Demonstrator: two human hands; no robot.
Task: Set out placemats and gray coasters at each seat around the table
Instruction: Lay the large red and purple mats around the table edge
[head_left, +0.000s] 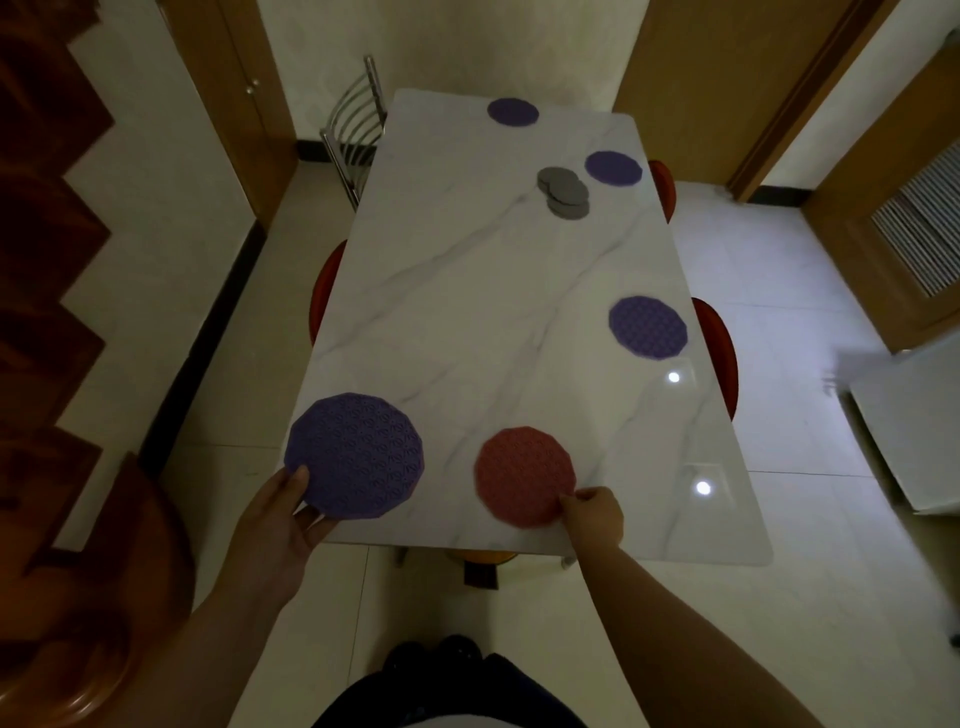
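From my remote seat I saw the white marble worktop (467, 312) running away from the camera, its near edge just ahead of both forearms. The near purple placemat (356, 454) sat at the near left corner and overhung the worktop's left edge. The left hand (283, 514) gripped its near rim, thumb on top and fingers curled beneath. The pink-red placemat (524, 475) lay flat close to the near edge, and the right hand (595, 514) pinched its near right rim between thumb and fingertips.

A broad stretch of bare marble lay between these two mats and the gray coasters (563, 192), which sat in a loose overlapping pile toward the far right. Along the right edge lay the right-edge purple placemat (648, 326), almost touching the rim, and farther on the far-right purple placemat (613, 167), just beside the coasters. The far-end purple placemat (512, 111) lay by the far edge.

Red chair seats (719, 348) showed from under both long sides, and a metal-backed chair (353, 130) stood at the far left corner. Pale tiled floor (779, 291) lay open to the right.

All the mats were many-sided discs with a fine embossed pattern; the coasters were plain and round.
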